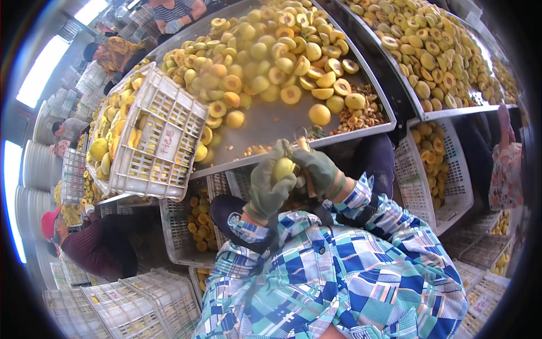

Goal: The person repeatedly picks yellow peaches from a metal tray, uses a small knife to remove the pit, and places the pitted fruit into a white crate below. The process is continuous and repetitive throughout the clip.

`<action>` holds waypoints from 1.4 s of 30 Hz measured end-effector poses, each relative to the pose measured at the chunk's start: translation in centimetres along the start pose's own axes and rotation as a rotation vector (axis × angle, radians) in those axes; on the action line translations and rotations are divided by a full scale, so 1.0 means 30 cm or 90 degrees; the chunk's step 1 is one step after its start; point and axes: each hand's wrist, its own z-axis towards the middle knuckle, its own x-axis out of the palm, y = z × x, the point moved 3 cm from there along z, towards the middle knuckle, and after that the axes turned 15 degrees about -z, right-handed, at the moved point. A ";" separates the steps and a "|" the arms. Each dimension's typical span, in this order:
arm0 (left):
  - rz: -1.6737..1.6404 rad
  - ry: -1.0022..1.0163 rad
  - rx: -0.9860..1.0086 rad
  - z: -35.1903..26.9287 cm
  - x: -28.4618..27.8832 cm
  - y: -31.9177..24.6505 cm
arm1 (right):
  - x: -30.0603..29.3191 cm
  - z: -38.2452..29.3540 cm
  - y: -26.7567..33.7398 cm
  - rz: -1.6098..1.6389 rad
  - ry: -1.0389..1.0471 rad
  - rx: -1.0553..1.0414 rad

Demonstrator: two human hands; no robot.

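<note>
My left hand [269, 186], in a dark green work glove, grips a yellow-green peach [283, 168] just in front of my chest. Close beside it is my right hand [319, 169], gloved alike and closed around a wooden-handled tool [311, 188]. A thin curved metal piece shows above the fingers, perhaps part of that tool. The fingers of both hands meet around the fruit and hide its far side. Beyond them lies a metal tray table [271, 123] heaped with halved yellow peaches [258, 51]. Peach pits [360, 112] are piled in its near right corner.
A white plastic crate [159, 135] of peach halves leans tilted on the table's left. Below the edge stand crates with peaches at left [173, 237] and right [459, 199]. A second loaded metal table [465, 111] is at right. A person in a red cap [84, 250] works at left.
</note>
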 end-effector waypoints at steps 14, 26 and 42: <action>-0.041 -0.157 -0.077 0.006 0.003 0.067 | -0.031 -0.032 -0.009 -0.225 -0.038 -0.036; -0.272 -0.225 -0.165 0.006 0.029 0.075 | 0.032 -0.092 -0.004 -0.692 -0.105 0.006; 0.082 -0.232 -0.123 -0.046 -0.009 0.164 | -0.003 -0.042 -0.141 -0.482 -0.018 0.174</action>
